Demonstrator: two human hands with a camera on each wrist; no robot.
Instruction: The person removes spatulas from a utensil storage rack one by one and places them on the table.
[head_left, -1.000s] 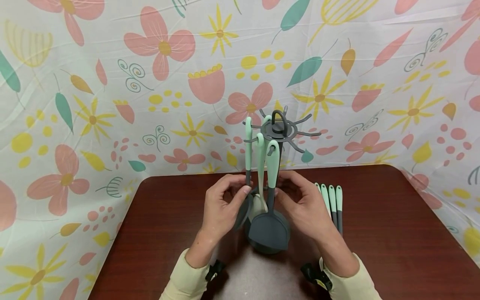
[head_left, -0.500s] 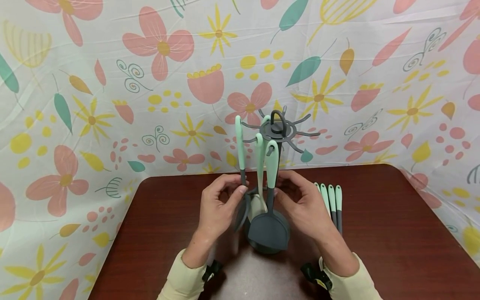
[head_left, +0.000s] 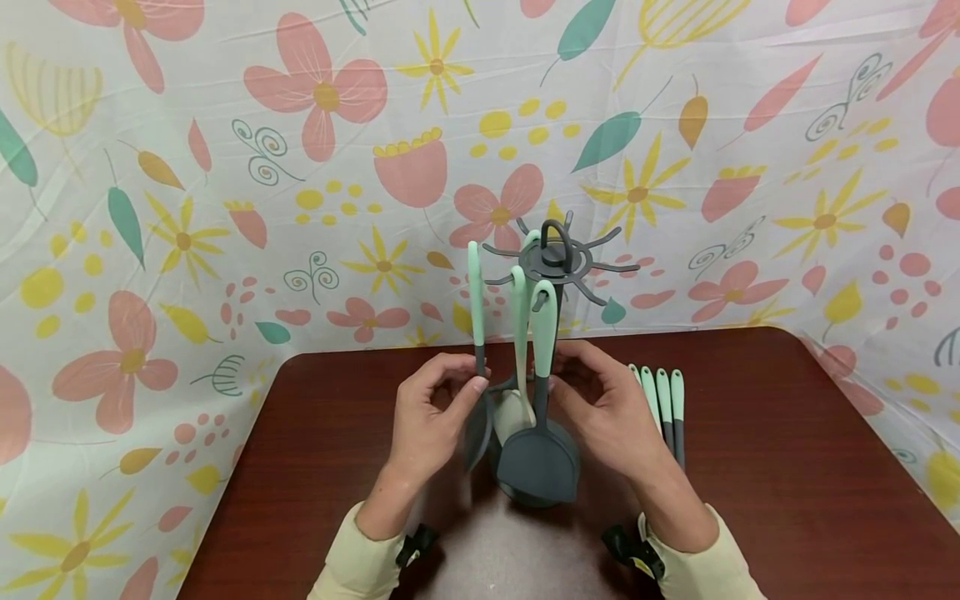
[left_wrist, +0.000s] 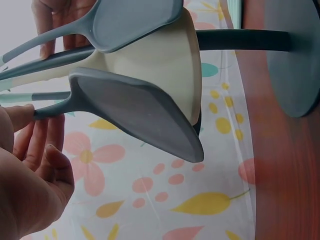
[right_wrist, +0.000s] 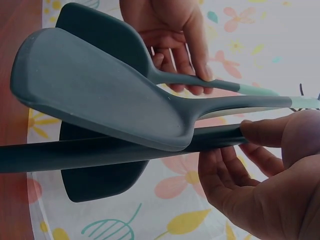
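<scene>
In the head view my left hand (head_left: pixel 429 412) pinches the dark neck of a mint-handled turner (head_left: pixel 476 292). The handle's top stands just left of the hook tips, apart from them. In the left wrist view its broad grey blade (left_wrist: pixel 135 105) hangs beside a cream-headed utensil (left_wrist: pixel 155 65). My right hand (head_left: pixel 611 412) grips the dark pole (right_wrist: pixel 100 152) of a utensil stand (head_left: pixel 555 262), as the right wrist view shows. Another grey turner (head_left: pixel 538 467) hangs at the front of the stand, partly hiding the pole. Behind it hangs the cream utensil.
Several mint-handled utensils (head_left: pixel 667 404) lie side by side on the brown table (head_left: pixel 787 467), right of the stand and partly behind my right forearm. The stand's round base (left_wrist: pixel 295 65) rests on the table. A flower-printed cloth (head_left: pixel 300 208) hangs behind.
My left hand has moved left with the turner, whose handle has come away from the stand's hook and then dropped slightly. My right hand has stayed at the pole.
</scene>
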